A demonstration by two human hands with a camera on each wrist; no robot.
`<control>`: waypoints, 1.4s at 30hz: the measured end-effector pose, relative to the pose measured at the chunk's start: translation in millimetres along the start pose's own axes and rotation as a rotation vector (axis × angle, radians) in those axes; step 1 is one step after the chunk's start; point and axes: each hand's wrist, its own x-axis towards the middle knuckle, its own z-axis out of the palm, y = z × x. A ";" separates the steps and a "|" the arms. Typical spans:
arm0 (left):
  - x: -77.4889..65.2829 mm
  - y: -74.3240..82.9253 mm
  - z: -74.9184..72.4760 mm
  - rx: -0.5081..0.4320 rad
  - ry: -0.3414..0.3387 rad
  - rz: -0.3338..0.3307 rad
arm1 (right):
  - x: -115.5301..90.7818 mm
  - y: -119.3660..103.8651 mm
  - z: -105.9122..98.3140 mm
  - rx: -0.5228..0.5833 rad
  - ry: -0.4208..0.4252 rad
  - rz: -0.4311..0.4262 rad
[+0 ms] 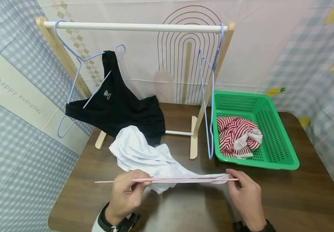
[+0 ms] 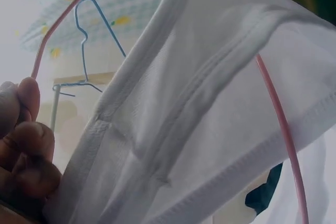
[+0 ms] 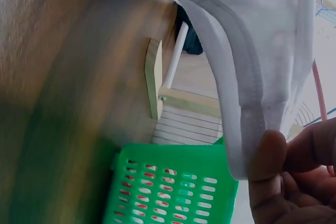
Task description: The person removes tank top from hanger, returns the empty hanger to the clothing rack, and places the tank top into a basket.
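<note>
A white garment (image 1: 143, 154) with bound edges hangs stretched between my hands, its bulk lying towards the back on the table. A thin pink clothes hanger (image 1: 104, 182) runs along its near edge; in the left wrist view part of the pink hanger (image 2: 283, 124) passes behind the cloth. My left hand (image 1: 126, 195) pinches the hanger between thumb and fingers, beside the cloth. With thumb and fingertips my right hand (image 1: 246, 195) pinches a white strap (image 3: 252, 124) of the garment near the hanger's right end. The hanger's hook cannot be made out.
Behind stands a wooden rack with a white rail (image 1: 138, 27). A black tank top (image 1: 126, 106) hangs askew on a blue hanger (image 1: 78, 67) at left; another blue hanger (image 1: 212, 112) is at right. A green basket (image 1: 283, 138) holds a red-and-white striped garment (image 1: 230, 132).
</note>
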 end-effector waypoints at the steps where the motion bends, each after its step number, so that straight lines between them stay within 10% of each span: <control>1: 0.8 0.6 0.1 -0.006 -0.003 0.008 | -0.4 -0.3 -0.3 0.004 -0.006 0.015; 9: -0.8 6.8 2.0 -0.035 0.015 -0.066 | -1.9 -4.4 -2.5 0.025 -0.089 0.174; 16: 5.3 15.4 4.2 -0.294 0.031 -0.122 | -1.7 -3.4 6.1 0.056 -0.033 0.027; 24: 22.6 26.0 0.5 -0.512 0.201 -0.216 | -8.3 -5.0 11.1 0.003 -0.066 -0.020; 33: 54.3 20.1 -10.3 -0.857 0.313 -0.080 | -10.4 -11.4 11.4 0.000 -0.160 0.098; 42: 89.3 13.0 -27.7 -0.594 0.490 -0.114 | -9.4 -13.0 11.6 -0.040 -0.211 0.184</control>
